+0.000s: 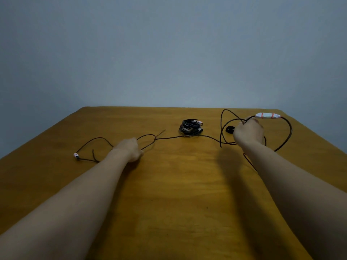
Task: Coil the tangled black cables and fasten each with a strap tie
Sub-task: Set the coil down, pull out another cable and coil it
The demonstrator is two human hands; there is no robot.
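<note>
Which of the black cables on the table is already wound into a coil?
The cable bundle at the table's far middle, untouched, is coiled. The other cable runs loose between the left hand and right hand.

No text, label, brand, number or sign can be read anywhere. The white block [268,115] on the cable has only red bands across it, with no letters that can be made out. The small white plug [76,156] at the cable's left end shows reddish marks too blurred to read. The table top [169,184] and the wall [169,44] bear no writing.
</note>
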